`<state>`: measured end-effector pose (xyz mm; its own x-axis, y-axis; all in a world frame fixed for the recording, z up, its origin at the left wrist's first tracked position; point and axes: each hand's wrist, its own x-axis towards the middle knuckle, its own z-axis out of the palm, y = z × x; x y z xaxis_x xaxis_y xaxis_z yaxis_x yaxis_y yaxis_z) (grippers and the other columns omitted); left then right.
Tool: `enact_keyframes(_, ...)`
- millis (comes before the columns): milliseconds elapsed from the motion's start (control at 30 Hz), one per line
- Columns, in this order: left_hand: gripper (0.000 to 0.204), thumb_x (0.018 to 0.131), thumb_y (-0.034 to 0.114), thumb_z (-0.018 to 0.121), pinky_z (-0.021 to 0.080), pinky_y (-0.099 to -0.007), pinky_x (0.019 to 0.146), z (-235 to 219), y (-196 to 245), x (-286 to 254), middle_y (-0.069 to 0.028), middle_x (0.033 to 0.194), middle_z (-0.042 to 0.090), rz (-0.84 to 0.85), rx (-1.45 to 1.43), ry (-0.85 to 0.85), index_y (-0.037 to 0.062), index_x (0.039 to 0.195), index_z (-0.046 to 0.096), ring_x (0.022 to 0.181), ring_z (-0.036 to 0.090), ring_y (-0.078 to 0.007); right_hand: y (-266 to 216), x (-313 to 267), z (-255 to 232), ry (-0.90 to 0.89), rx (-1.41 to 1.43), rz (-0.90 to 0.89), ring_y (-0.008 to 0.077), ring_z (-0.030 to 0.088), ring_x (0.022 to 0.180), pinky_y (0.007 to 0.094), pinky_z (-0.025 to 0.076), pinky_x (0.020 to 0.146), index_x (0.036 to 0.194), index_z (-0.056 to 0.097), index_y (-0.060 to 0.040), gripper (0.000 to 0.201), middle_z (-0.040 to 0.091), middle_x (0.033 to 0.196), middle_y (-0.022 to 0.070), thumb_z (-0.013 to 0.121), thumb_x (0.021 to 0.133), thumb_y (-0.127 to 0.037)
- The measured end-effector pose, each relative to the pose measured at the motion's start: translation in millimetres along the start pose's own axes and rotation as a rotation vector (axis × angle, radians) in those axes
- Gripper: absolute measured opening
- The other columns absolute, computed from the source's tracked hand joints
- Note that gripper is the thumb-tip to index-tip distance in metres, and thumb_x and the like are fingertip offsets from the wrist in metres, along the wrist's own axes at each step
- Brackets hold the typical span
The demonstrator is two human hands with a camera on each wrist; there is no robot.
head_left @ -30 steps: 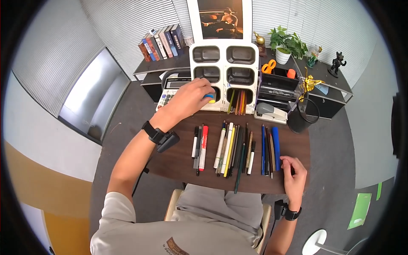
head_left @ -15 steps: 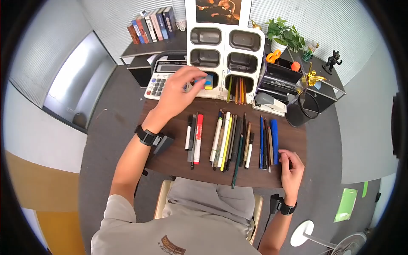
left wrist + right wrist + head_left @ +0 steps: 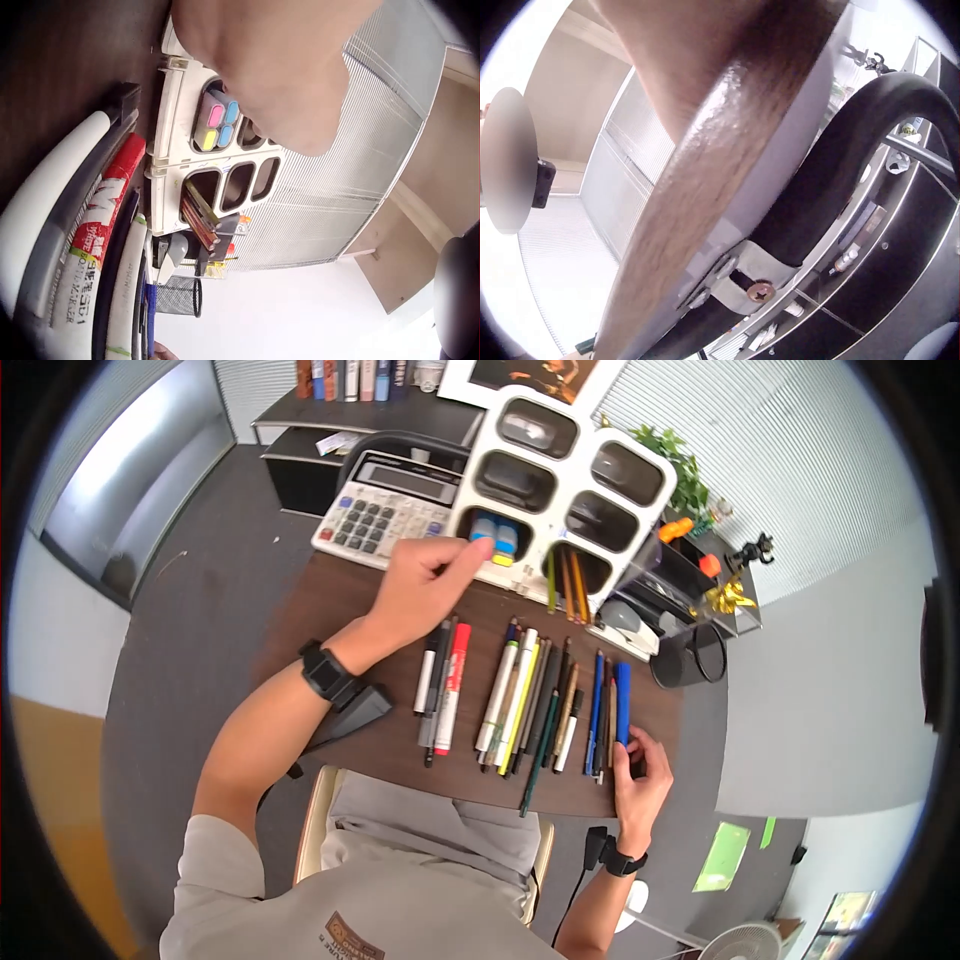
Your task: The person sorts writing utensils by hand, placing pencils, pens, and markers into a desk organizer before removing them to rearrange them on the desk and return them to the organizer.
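The left hand is at the lower left compartment of a white organizer, its thumb tip at blue and yellow capped highlighters. Several highlighter ends, pink, blue and yellow, show in the left wrist view beside the left hand; whether any finger touches them is unclear. Colored pencils stand in the lower right compartment. Near the desk's front edge, the right hand rests with loosely bent fingers at the lower end of a thick blue marker.
Pens and pencils lie in a middle group, with a red-capped marker among others to the left. A calculator lies left of the organizer. To its right are a stapler and a black mesh cup.
The head view has turned and shifted. My left hand's thumb has come nearer the highlighters, which stay in their compartment. My right hand remains by the blue marker.
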<state>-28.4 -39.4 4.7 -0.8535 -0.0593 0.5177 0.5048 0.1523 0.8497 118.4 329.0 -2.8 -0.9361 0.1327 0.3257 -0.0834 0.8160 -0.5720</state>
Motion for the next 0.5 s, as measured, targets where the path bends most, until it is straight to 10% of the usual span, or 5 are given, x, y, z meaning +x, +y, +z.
enact_keyframes(500,0.052,0.111,0.020,0.067,0.028,-0.0309,0.052,1,-1,0,0.0033,0.059,0.042,0.025,-0.102,0.012,-0.0007,0.067,0.050,0.059,0.035,-0.0038,-13,20,-43,-0.050,-0.205,0.033,0.0261,0.071,0.077,0.0393,0.056,0.072,0.116,0.075,0.0039,0.023,0.076,0.091,0.0181,0.065,0.109,-0.016)
